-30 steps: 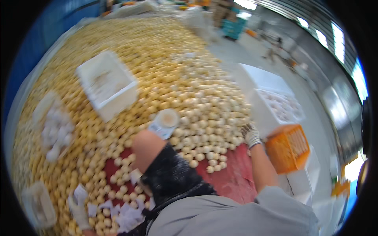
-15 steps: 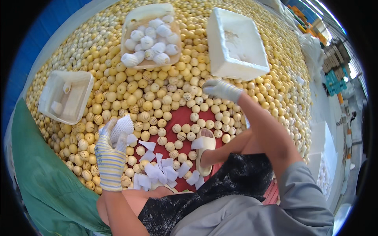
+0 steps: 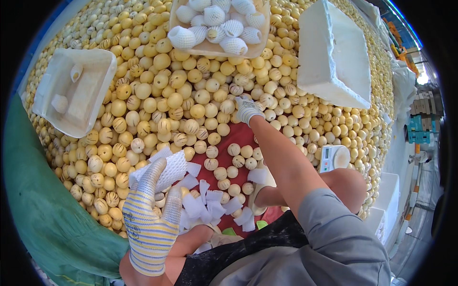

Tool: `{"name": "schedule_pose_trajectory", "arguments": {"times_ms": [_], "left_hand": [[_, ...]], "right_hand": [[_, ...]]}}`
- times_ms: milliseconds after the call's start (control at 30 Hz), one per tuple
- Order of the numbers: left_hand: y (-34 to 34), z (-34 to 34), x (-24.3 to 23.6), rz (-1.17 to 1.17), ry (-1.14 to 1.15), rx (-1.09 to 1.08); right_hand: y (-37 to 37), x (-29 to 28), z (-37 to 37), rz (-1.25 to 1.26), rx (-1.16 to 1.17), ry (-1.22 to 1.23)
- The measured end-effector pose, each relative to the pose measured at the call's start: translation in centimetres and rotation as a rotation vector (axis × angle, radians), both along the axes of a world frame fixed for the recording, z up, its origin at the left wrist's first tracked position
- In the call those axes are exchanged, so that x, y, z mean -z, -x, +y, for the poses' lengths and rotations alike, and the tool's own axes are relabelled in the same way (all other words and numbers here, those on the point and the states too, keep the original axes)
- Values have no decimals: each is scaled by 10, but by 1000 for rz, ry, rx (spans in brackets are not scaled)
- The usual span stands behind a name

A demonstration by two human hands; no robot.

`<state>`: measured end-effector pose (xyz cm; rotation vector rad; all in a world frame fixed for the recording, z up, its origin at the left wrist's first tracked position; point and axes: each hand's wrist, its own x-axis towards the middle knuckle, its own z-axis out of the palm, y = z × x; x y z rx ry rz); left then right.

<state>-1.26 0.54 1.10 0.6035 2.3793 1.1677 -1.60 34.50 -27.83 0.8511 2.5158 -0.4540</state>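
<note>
Your left hand (image 3: 153,217) holds netting (image 3: 172,170), near left. Your right hand (image 3: 247,109) is at fruit (image 3: 227,107) farther right, finger closure unclear. Picking seems in hand; next calls for a sure grip.

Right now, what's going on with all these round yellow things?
A person in striped gloves is working among yellow fruit. The left hand holds a white foam sleeve; the right hand is down at the fruit ahead, though whether it grips one is unclear. Beyond, a tub holds many sleeved fruits, and a smaller tub at left holds two.
</note>
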Motion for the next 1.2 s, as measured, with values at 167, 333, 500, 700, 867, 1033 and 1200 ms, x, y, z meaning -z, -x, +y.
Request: {"name": "schedule_pose_trajectory", "arguments": {"times_ms": [167, 333, 500, 700, 867, 1033, 1200], "left_hand": [[11, 12, 2, -15, -74, -37], [15, 4, 13, -77, -240, -181], [17, -2, 16, -315, -454, -202], [4, 0, 5, -685, -732, -161], [-9, -2, 10, -672, -995, -9], [-13, -8, 4, -698, -1018, 95], [-12, -13, 1, -714, -1016, 134]], "right_hand": [[-26, 19, 30, 346, 284, 155], [-22, -69, -35, 884, 324, 911], [-36, -220, -119, 1037, -73, 1010], [-63, -287, -163, 1062, -467, 595], [-76, -238, -158, 1264, 306, 1569], [-86, -238, -196, 810, 239, 2312], [-89, -241, -185, 967, 322, 2016]]}}
